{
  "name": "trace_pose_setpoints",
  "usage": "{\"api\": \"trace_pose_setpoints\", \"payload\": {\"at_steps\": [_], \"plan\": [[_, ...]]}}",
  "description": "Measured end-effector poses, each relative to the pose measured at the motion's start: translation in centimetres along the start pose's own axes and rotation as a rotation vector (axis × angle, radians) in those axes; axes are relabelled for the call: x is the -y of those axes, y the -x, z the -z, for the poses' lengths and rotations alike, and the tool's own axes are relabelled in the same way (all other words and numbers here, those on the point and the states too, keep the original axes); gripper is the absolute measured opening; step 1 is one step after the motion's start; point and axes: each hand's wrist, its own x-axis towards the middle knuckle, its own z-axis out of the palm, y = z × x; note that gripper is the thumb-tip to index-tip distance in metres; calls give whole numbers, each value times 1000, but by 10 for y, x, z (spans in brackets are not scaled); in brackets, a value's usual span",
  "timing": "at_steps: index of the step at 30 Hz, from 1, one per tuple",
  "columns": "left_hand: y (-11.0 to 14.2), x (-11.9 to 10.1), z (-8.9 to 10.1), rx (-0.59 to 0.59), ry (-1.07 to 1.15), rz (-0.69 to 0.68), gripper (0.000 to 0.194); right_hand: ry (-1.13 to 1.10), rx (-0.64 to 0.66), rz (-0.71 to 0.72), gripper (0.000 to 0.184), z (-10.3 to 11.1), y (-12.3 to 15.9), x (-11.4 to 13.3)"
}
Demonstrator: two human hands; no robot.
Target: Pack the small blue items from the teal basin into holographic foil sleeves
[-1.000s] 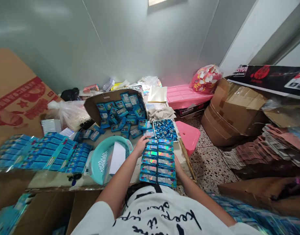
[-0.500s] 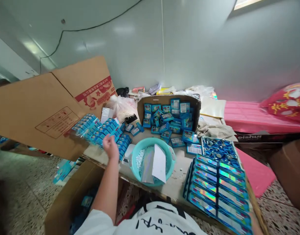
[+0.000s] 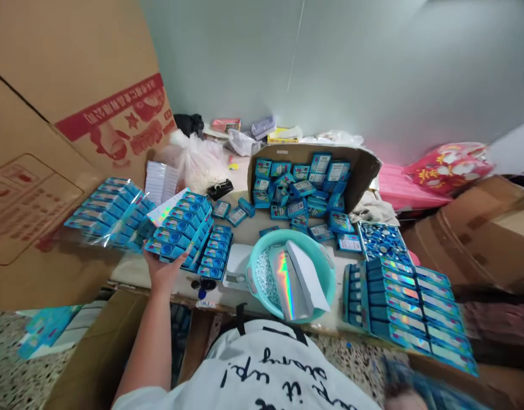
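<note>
My left hand grips the near end of a block of small blue boxes, thumb along its edge and other fingers partly hidden below. Right beside it is a lower row of blue boxes; to its left lie plastic-wrapped blue boxes. My right hand is smeared by motion at the bottom edge, against a blurred blue thing. Above it, shiny-faced blue boxes stand in rows on the table. A turquoise basin holds pale beads, a clear sheet and a white card.
An open carton spills loose blue boxes behind the basin. A tray of blue round pieces sits at right. Tall cardboard leans at left, near a white plastic bag. Another carton stands on the floor below.
My left hand has gone from a loose fist over the boxes to gripping the block's near end. The right hand has left the shiny boxes' edge. The view has shifted.
</note>
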Motion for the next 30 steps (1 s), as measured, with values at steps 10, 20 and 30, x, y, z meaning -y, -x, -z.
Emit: {"api": "trace_pose_setpoints", "payload": {"at_steps": [10, 20, 30], "plan": [[3, 0, 2, 19, 8, -15, 116, -41, -152, 529, 60, -95, 13, 113], [46, -71, 18, -288, -1, -346, 56, -193, 201, 309, 38, -68, -39, 142], [148, -120, -101, 567, 394, 762, 91, -1219, 410, -170, 35, -1, -42, 250]]}}
